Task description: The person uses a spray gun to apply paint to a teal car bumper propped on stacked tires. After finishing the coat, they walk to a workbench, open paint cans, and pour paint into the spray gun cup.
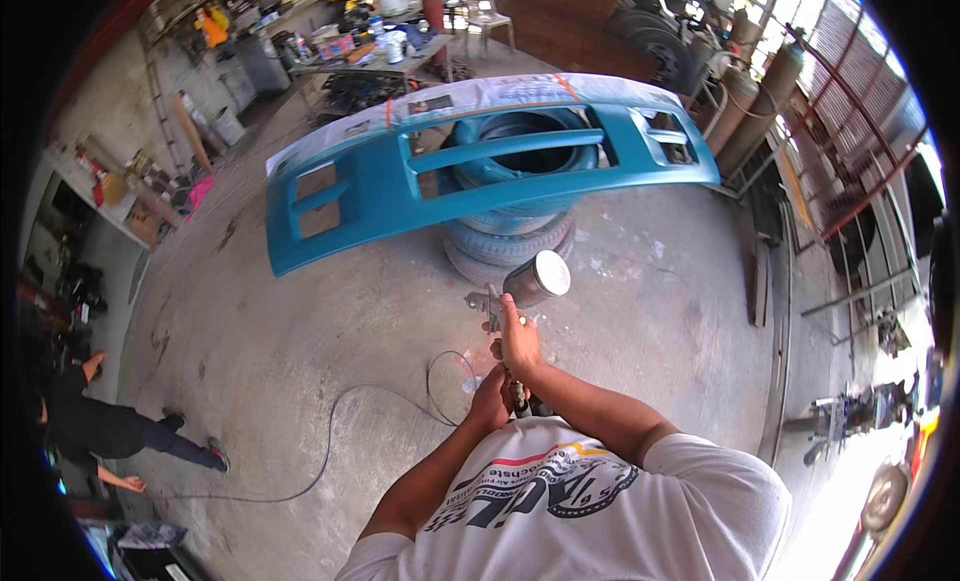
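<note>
In the head view my right hand (516, 336) grips a metal spray gun (484, 303) with a white-lidded cup (540, 278) tilted to its right. Lower and slightly left, my left hand (491, 396) is closed on the hose fitting (515, 391) below the gun's handle. Beyond my hands a teal-painted bumper panel (350, 221) with several openings lies across a stack of tires (508, 243). Masking sheeting (470, 93) with orange tape runs along the panel's far edge.
A thin hose (330, 436) loops over the concrete floor (660, 331). A person in dark clothing (90, 431) walks at the left. A cluttered workbench (410, 53) stands behind. Gas cylinders (740, 101), metal racks (830, 306) and loose tires (650, 51) are at the right and back.
</note>
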Motion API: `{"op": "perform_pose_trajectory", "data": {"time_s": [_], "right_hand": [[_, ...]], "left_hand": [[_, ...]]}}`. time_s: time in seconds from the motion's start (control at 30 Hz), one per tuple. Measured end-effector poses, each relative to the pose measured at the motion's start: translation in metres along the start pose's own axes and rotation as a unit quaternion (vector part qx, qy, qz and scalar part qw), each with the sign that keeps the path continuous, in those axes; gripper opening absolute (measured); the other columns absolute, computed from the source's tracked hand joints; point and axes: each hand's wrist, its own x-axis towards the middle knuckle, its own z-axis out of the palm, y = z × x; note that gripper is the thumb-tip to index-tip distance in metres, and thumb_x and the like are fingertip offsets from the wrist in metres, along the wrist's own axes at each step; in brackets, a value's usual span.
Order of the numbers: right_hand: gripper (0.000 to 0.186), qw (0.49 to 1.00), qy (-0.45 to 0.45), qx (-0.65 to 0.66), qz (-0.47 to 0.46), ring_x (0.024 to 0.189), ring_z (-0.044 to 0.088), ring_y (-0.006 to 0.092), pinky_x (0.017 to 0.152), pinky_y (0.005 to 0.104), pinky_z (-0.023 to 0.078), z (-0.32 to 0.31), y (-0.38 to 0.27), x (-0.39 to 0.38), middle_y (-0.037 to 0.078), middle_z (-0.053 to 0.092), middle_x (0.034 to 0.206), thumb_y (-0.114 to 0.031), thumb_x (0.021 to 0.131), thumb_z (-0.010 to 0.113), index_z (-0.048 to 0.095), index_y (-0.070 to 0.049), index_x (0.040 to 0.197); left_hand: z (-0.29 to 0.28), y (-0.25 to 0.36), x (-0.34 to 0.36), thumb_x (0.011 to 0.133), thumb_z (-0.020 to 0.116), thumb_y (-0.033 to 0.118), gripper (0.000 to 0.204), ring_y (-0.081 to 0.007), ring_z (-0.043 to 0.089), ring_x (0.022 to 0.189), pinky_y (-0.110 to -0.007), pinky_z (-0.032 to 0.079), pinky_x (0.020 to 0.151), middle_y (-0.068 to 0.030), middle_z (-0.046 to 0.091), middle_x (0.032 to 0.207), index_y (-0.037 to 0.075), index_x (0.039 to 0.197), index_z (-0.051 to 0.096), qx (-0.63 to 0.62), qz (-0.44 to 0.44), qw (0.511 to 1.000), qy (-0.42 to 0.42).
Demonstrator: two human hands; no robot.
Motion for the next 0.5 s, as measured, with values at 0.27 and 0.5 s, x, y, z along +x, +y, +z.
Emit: {"op": "perform_pose_trajectory", "data": {"time_s": [0.27,0.5], "right_hand": [[0.07,0.994,0.101,0.041,-0.001,0.052,0.055,0.017,0.047,0.0329,0.044,-0.044,0.031,-0.03,0.008,0.059,0.068,-0.066,0.095,0.051,0.064,-0.001,0.118],[0.072,0.995,0.097,0.018,-0.015,0.057,0.061,0.0189,0.052,0.0336,0.05,-0.045,0.047,-0.032,0.011,0.066,0.085,-0.066,0.095,0.052,0.06,-0.005,0.132]], "left_hand": [[-0.009,-0.042,-0.01,0.106,0.048,0.043,0.039,-0.0217,0.061,0.08,-0.038,0.05,0.074,-0.0071,0.062,0.092,0.006,0.108,0.059,0.013,-0.091,0.994,-0.064],[0.01,-0.034,-0.014,0.103,0.047,0.056,0.047,-0.0178,0.056,0.063,-0.033,0.047,0.062,-0.0004,0.051,0.071,0.011,0.092,0.055,0.082,-0.1,0.991,-0.017]]}}
